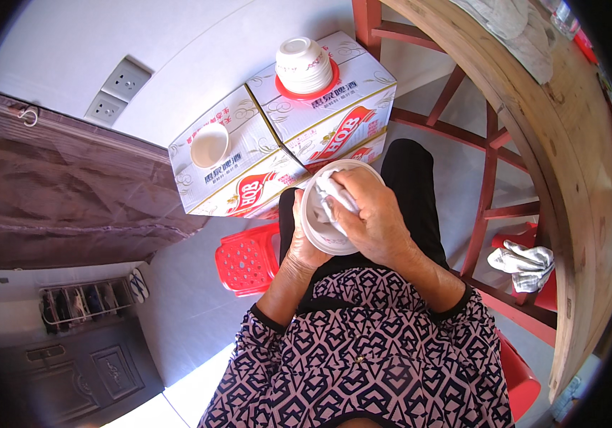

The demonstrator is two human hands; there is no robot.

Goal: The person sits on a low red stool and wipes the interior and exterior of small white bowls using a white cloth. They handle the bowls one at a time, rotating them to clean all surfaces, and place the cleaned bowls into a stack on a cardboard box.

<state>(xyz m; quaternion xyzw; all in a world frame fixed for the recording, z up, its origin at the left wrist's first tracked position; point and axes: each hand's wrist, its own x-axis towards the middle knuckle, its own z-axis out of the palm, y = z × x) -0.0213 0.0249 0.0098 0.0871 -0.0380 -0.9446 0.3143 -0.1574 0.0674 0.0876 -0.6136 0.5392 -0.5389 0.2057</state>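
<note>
A white bowl [310, 234] is held above my lap, its opening facing up. My left hand [305, 241] grips its outer left side, the fingers mostly hidden beneath it. Inside the bowl, my right hand [373, 216] presses a bunched white cloth [329, 195] against the inner wall. Past the bowl, a stack of upside-down white bowls [304, 67] with a red floral pattern rests on a red plate [333, 80], on a cardboard beer carton [346, 99]. A single white bowl [210, 145] sits on the neighbouring carton [226, 176].
A red plastic stool [244, 261] stands on the floor at left. On the right is a round wooden table [557, 139] with a pale cloth [520, 32] on it and red wooden legs below. Another cloth [522, 265] lies on something red beside the legs. The wall is behind the cartons.
</note>
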